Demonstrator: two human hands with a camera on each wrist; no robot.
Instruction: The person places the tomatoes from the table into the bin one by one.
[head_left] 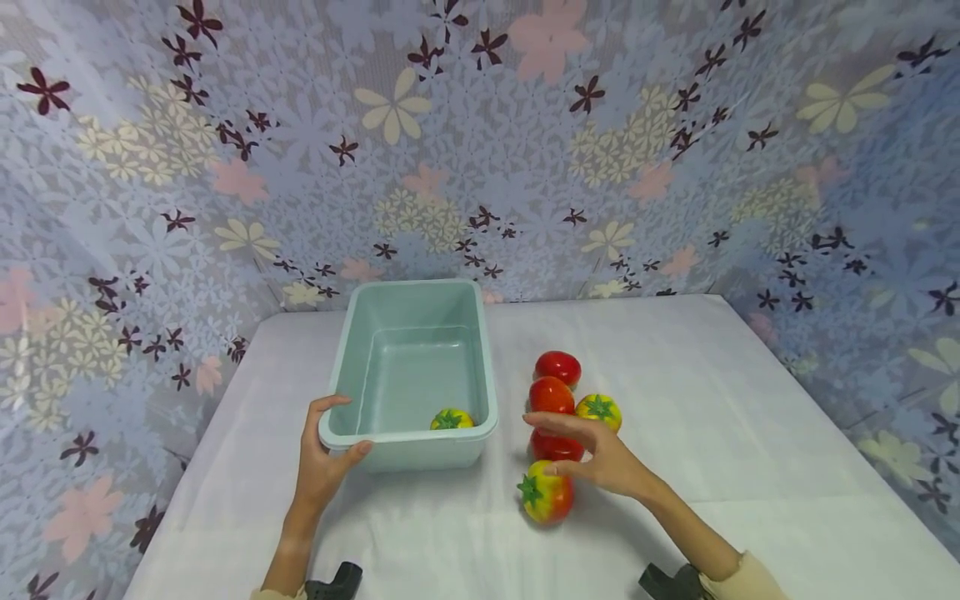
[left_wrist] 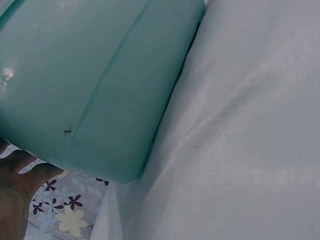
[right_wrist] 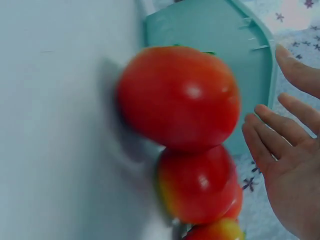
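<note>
The left hand [head_left: 318,473] is gripping the bin [head_left: 420,455] at its near-left corner; the right hand [head_left: 600,456], fingers loosely extended, is holding nothing. The nearest tomato [head_left: 553,500] is lying on the tabletop [head_left: 720,408] below the right thumb (the closer hand), its stem end facing left, binward. The bin's long axis is running away from the person. No writing is showing legibly.

Right grip [right_wrist: 295,160] uncurled, near red tomatoes [right_wrist: 180,97] on white cloth [right_wrist: 50,125]; 1 teal bin [right_wrist: 200,25] behind.
</note>
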